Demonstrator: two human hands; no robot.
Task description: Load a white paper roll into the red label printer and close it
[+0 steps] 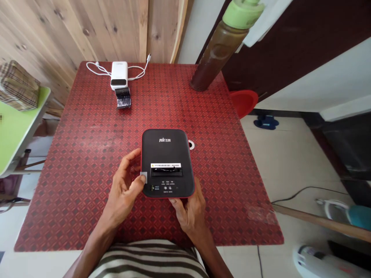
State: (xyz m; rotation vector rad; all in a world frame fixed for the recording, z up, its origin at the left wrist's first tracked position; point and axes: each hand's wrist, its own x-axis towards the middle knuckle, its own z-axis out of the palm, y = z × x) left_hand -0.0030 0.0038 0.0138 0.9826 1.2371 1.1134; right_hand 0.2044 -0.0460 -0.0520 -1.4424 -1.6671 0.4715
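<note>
Red tabletop (95, 127) spreads wide; edges (251, 159) surround black device (165, 153).

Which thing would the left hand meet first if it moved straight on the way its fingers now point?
The left hand would most likely meet the left side of the black device; the thumb is already at the grey square there. Depth at the other fingertips is hard to judge.

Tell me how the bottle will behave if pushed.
The bottle would probably tip if pushed high up, being tall and narrow. Its rounded body would likely roll once down, perhaps off the nearby edge of the table. It may be heavy if the brown is liquid, but I cannot tell.
</note>
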